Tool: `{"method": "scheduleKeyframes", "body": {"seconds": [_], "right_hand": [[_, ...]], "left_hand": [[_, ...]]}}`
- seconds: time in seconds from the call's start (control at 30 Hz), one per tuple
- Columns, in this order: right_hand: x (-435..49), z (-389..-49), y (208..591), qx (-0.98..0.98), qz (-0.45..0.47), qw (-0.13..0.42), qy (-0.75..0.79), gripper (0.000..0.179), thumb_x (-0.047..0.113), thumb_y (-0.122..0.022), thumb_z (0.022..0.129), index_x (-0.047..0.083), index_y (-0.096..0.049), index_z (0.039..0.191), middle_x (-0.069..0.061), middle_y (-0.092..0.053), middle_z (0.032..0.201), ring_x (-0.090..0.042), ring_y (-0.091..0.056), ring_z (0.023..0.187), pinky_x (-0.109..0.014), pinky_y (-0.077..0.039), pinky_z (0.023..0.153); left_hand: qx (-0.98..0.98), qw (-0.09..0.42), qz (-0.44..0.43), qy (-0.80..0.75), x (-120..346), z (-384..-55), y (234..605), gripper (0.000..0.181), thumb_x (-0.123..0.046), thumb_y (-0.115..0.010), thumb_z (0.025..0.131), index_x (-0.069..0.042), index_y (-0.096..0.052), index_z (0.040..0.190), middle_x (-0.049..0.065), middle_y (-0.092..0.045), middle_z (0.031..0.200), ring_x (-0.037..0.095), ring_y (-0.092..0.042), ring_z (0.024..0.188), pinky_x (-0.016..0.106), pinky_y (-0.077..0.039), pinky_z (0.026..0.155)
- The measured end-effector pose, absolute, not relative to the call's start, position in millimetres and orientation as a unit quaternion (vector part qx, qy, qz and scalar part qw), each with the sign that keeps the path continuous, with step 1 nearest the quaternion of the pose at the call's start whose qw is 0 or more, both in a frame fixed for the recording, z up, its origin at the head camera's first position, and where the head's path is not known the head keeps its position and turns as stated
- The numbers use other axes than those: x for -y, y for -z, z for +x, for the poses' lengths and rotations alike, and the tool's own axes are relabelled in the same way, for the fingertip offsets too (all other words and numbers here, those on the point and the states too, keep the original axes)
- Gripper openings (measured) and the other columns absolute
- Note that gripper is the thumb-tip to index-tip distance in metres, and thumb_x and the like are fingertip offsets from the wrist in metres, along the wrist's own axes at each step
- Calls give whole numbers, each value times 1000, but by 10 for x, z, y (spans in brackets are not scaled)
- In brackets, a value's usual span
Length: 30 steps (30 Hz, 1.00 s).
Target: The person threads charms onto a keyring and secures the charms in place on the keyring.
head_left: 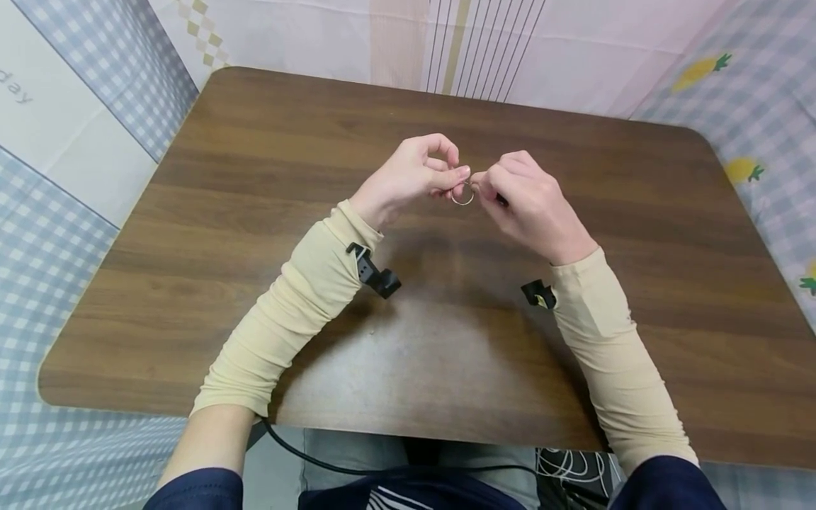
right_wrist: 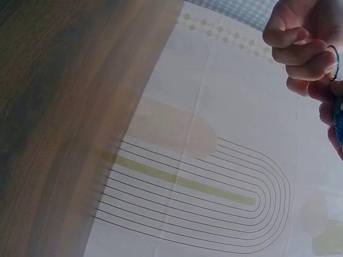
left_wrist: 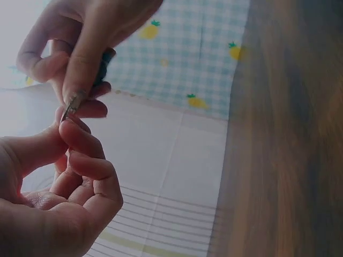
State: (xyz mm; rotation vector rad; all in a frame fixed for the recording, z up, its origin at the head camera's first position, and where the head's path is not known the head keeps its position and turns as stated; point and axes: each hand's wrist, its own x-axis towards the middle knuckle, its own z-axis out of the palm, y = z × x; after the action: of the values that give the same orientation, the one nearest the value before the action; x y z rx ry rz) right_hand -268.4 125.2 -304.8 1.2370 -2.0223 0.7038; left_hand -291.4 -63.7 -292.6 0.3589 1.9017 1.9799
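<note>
Above the table, a thin metal split ring [head_left: 462,205] spans the small gap between my two hands. My left hand [head_left: 414,173] pinches the ring between thumb and forefinger, its other fingers curled loosely below. The right hand [head_left: 532,202] also has its fingertips at the ring, its fingers curled around a small dark blue object [right_wrist: 338,123] joined near the ring. Most of that object is hidden in the palm, so I cannot tell its kind. In the left wrist view the ring shows edge-on as a metal strip [left_wrist: 72,106] between both sets of fingertips.
The brown wooden table [head_left: 287,177] lies under both forearms. Printed cloth [head_left: 331,35] hangs behind its far edge, and checked cloth [head_left: 765,85] hangs at the sides. A black cable [head_left: 325,464] runs below the near edge, with white cords [head_left: 567,464] to the right.
</note>
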Motion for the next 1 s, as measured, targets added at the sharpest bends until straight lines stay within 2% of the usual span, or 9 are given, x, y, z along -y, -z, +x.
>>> {"method": "scheduleKeyframes", "body": {"seconds": [0.23, 0.43, 0.67, 1.0], "right_hand": [[-1258, -2692, 3045, 769, 462, 342, -279, 25, -13, -59, 84, 0, -45, 70, -11, -55, 67, -26, -53, 72, -35, -44, 81], [-1264, -2698, 3042, 768, 455, 350, -283, 25, -12, -60, 86, 0, -44, 71, -11, -53, 66, -27, -53, 74, -36, -43, 80], [-1274, -2690, 3044, 770, 452, 351, -283, 25, -12, -60, 86, 0, -44, 71, -11, -52, 67, -26, -50, 73, -36, -42, 79], [-1298, -2653, 3015, 781, 450, 327, -283, 24, -12, -61, 86, -1, -44, 72, -11, -54, 68, -27, -51, 74, -36, -42, 80]], "left_hand": [[-620, 208, 99, -750, 596, -2911, 2915, 14, 1, -58, 93, -5, -47, 87, 4, -58, 63, 13, -54, 61, 23, -46, 59], [-591, 237, 60, -769, 558, -2908, 2893, 14, 1, -55, 95, -6, -45, 87, 5, -55, 66, 13, -53, 60, 25, -44, 59], [-560, 269, 46, -782, 523, -2894, 2880, 15, 1, -51, 97, -6, -39, 90, 5, -50, 61, 16, -45, 58, 25, -41, 59], [-558, 261, 59, -786, 500, -2863, 2918, 18, 2, -52, 96, -6, -38, 88, 6, -52, 62, 16, -48, 61, 25, -42, 60]]}}
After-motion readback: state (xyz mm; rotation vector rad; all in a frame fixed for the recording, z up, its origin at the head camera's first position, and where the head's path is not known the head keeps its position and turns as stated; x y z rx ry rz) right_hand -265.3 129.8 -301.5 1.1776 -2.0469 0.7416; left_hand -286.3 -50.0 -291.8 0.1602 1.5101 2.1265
